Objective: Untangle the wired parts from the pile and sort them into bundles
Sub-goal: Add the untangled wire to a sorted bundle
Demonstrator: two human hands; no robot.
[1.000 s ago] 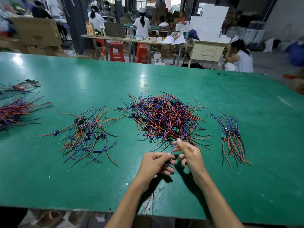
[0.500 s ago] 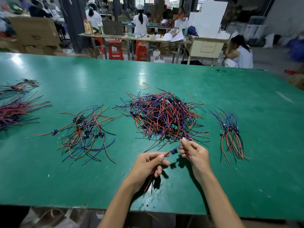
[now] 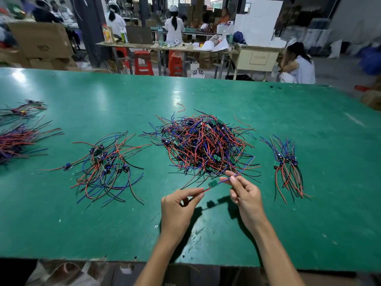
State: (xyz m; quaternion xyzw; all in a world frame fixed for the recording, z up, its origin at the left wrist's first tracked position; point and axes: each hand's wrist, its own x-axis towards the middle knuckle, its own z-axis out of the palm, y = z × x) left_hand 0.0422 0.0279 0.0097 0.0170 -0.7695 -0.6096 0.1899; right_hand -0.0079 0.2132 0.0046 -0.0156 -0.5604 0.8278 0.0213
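Looking down from the head camera, the left hand (image 3: 179, 205) pinches a red lead and the right hand (image 3: 245, 193) pinches the blue, stretching one wired part (image 3: 213, 183) taut just before the pile (image 3: 203, 144), likely to free it for the right-side bundle (image 3: 287, 166).

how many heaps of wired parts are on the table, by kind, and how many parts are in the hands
Tangled pile: 1
Loose spread heap, left of the pile: 1
Neat bundle, right of the pile: 1
Heaps at the far left edge: 2
Part stretched between the left hand and right hand: 1
Total: 5 heaps and 1 part in hand
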